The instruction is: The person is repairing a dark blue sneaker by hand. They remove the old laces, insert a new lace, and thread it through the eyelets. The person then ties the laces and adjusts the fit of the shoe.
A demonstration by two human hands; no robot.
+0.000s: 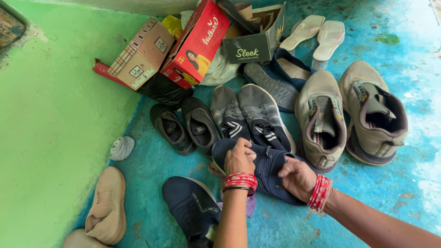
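Both my hands grip a dark navy knit shoe [268,171] lying on the blue floor. My left hand [240,158] pinches its upper near the tongue. My right hand [297,178] holds the heel end. Red bangles sit on both wrists. A matching navy shoe [190,206] lies just below my left forearm. Above my hands lies a pair of grey-and-navy striped sneakers [250,115].
A tan pair of sneakers [349,115] sits at right, dark grey shoes [186,126] at left, beige shoes [106,206] at the bottom left. Shoe boxes [195,43] and white sandals [317,34] lie by the wall. A grey sock [121,148] rests beside the green wall.
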